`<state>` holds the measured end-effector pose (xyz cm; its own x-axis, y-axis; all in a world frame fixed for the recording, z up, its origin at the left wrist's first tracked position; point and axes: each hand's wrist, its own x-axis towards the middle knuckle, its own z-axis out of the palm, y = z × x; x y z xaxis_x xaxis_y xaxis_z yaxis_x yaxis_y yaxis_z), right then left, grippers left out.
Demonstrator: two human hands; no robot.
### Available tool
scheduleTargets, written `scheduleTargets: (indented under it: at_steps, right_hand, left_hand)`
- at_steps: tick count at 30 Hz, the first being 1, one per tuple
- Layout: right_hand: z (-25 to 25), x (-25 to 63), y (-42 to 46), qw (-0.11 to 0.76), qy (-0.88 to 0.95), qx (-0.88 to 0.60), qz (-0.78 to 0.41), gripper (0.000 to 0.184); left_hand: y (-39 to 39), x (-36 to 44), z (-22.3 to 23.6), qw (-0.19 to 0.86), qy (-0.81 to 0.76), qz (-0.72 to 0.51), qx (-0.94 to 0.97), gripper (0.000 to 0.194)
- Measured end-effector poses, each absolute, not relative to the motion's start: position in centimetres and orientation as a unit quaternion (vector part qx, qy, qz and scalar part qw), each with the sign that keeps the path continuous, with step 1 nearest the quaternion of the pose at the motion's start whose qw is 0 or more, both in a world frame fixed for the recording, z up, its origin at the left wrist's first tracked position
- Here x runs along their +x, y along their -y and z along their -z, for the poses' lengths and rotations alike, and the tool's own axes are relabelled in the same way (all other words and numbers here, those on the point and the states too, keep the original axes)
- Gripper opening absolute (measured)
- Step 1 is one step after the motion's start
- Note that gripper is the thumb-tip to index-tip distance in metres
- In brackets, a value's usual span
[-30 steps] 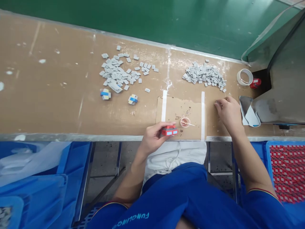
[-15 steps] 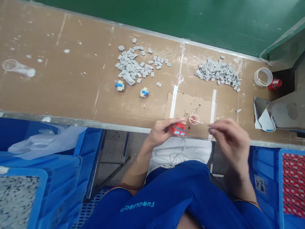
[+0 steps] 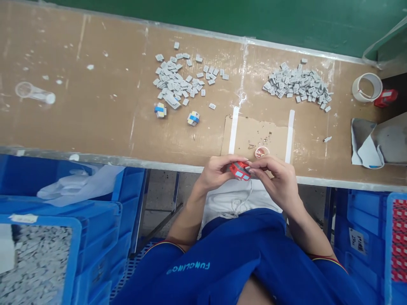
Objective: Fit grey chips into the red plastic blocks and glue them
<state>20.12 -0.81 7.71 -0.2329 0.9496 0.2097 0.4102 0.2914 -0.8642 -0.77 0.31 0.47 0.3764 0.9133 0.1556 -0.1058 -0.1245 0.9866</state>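
My left hand (image 3: 216, 173) is shut around a small red block model (image 3: 240, 170) with pale blue window panels, just in front of the bench edge. My right hand (image 3: 273, 180) comes in from the other side, its fingertips pressed on the model's right end. Any small part between those fingertips is hidden. Just beyond the fingers, a small round cup (image 3: 261, 152) with a pinkish residue stands on a cardboard sheet (image 3: 256, 135) taped to the bench. Neither hand touches the cup.
Two piles of small grey pieces (image 3: 174, 80) (image 3: 297, 84) and two small multicoloured cubes (image 3: 160, 110) (image 3: 193, 118) lie on the tan bench (image 3: 95, 84). A tape roll (image 3: 366, 87) stands at the right. Blue crates (image 3: 41, 258) sit below the bench edge.
My right hand has moved from the bench beside the grey pile to the red model, and now grips it with my left hand. The camera view has shifted, moving the bench upward in the frame.
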Motion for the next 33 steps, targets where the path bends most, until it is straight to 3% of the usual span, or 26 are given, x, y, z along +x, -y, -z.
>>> scheduleTargets:
  at_steps: [7,19,27,33]
  right_hand:
    - [-7.2,20.0,1.1,0.389,0.658,-0.511,-0.392,0.007]
    - [-6.8,19.9,0.9,0.392,0.688,-0.489,-0.365,0.010]
    - [-7.5,19.1,1.9,0.295,0.771,-0.519,-0.222,0.025]
    - [-7.6,18.4,3.1,0.272,0.816,-0.497,-0.114,0.020]
  left_hand:
    - [-0.3,-0.8,-0.6,0.554,-0.359,-0.436,0.612,0.031]
    - [-0.3,-0.8,-0.5,0.554,-0.354,-0.433,0.617,0.031]
    - [-0.5,-0.9,-0.6,0.507,-0.362,-0.414,0.664,0.031]
    - [-0.5,-1.2,-0.5,0.466,-0.332,-0.415,0.707,0.031]
